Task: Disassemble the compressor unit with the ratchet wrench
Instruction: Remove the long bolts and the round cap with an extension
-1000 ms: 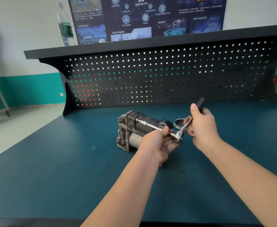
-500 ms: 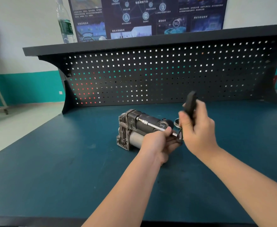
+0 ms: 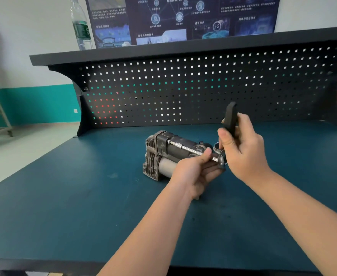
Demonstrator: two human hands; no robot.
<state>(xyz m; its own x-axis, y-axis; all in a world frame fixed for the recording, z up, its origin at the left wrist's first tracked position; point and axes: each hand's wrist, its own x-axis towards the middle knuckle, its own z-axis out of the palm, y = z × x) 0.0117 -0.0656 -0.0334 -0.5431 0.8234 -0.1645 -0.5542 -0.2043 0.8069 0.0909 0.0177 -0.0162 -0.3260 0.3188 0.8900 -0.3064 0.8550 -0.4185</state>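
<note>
Teal bench (image 3: 64, 206) | pegboard (image 3: 183, 90) behind | left hand (image 3: 193, 172) pinches extension bar (image 3: 185, 149) | right hand (image 3: 243, 148) grips ratchet wrench (image 3: 230, 116) | ring (image 3: 216, 146), perhaps a cap, half-hidden

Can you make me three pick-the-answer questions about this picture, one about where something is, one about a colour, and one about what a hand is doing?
1. Where is the bottle?
A. on the shelf above the pegboard
B. on the table beside the compressor
C. on the floor

2. What colour is the table?
A. red
B. dark teal
C. white

3. What is the right hand doing?
A. lying flat on the table
B. gripping the wrench handle
C. holding the bottle

Answers:
1 A, the bottle stands on the shelf at top left.
2 B, the table is dark teal all around the compressor.
3 B, its fingers curl round the black handle while the left hand holds the extension bar.
</note>
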